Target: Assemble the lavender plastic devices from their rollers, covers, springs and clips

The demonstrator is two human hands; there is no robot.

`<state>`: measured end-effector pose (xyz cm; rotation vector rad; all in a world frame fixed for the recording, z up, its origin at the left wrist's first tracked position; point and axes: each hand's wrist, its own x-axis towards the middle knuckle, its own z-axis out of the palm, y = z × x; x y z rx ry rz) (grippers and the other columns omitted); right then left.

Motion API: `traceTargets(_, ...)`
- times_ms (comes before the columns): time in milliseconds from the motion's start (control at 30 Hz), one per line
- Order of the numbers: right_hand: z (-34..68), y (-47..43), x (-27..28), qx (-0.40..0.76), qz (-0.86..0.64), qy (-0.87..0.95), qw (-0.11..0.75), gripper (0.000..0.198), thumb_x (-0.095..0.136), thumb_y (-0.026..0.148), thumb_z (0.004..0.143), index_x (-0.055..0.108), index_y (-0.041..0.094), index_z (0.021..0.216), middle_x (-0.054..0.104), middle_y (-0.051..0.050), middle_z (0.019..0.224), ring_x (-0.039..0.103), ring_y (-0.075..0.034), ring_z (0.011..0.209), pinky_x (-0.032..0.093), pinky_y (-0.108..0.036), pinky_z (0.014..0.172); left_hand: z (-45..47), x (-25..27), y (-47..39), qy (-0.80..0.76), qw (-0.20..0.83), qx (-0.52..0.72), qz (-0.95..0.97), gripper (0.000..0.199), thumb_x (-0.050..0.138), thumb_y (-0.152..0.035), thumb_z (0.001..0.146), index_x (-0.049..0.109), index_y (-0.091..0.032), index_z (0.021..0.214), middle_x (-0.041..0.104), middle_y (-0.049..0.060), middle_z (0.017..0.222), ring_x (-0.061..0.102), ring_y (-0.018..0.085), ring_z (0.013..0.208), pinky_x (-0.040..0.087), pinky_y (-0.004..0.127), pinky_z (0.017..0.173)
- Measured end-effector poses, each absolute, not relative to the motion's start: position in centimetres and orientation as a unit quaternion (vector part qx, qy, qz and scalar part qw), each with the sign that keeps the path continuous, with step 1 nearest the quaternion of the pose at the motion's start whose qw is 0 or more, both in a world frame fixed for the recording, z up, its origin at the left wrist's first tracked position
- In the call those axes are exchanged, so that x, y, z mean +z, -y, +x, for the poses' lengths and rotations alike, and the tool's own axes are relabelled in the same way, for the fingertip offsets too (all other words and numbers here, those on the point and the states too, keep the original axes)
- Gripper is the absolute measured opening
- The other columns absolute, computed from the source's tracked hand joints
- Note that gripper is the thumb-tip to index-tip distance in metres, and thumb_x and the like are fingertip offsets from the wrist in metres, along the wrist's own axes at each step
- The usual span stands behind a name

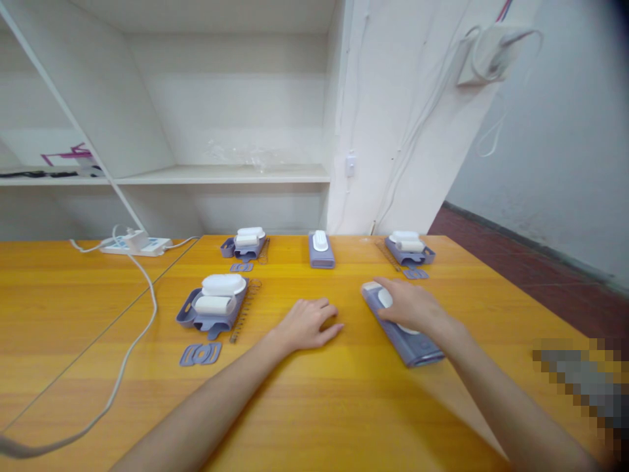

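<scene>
My right hand (413, 307) grips a flat grey-purple plastic case (410, 346) from above, over the white oval part on its upper face. The case lies aslant on the table, and my fingers partly hide it. To its left, my left hand (308, 324) rests on the wood with loosely curled fingers, thumb and forefinger apart, holding nothing. Left of that hand lies a set of parts: a grey-purple housing (213, 326), a white oval cover (223, 284), a white roller (215, 305), a coil spring (244, 311) and flat grey-purple pieces (200, 354).
Similar part sets, one with a housing (248, 251) at back left, another with a housing (407, 255) at back right, flank an upright-looking case (322, 252). A power strip (136, 246) and white cable (147, 288) lie left. The table (314, 406) meets white shelving (226, 174).
</scene>
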<state>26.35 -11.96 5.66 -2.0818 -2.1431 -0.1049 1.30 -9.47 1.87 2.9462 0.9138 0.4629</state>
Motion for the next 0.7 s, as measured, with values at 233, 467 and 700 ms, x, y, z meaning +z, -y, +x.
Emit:
traceTargets(233, 34.6, 9.9, 5.1, 0.018, -0.741, 0.67, 0.022, 0.063, 0.065, 0.028, 0.061, 0.056, 0.022, 0.123, 0.062, -0.013, 0.116, 0.059, -0.033, 0.101, 0.045, -0.04, 0.076, 1.1, 1.7, 9.4, -0.293, 0.017, 0.15, 0.944, 0.032, 0.036, -0.046, 0.09, 0.057, -0.022, 0.093, 0.061, 0.003, 0.085, 0.059, 0.018, 0.076, 0.035, 0.027, 0.06)
traceTargets(467, 39.5, 9.7, 4.9, 0.039, -0.785, 0.619, -0.005, 0.062, 0.063, 0.031, 0.065, 0.054, 0.022, 0.125, 0.063, -0.016, 0.112, 0.061, -0.033, 0.097, 0.043, -0.039, 0.069, 1.0, 1.6, 9.3, -0.297, 0.02, 0.147, 0.943, 0.031, 0.036, -0.046, 0.09, 0.056, -0.023, 0.095, 0.061, 0.003, 0.087, 0.059, 0.018, 0.077, 0.036, 0.027, 0.062)
traceTargets(700, 40.9, 9.2, 3.9, 0.016, -0.783, 0.622, -0.001, 0.057, 0.065, 0.028, 0.06, 0.059, 0.021, 0.116, 0.066, -0.013, 0.102, 0.062, -0.03, 0.086, 0.045, -0.036, 0.065, 1.0, 1.6, 9.3, -0.301, 0.009, 0.135, 0.944, 0.032, 0.034, -0.047, 0.09, 0.056, -0.024, 0.096, 0.061, 0.002, 0.087, 0.059, 0.017, 0.079, 0.038, 0.027, 0.062)
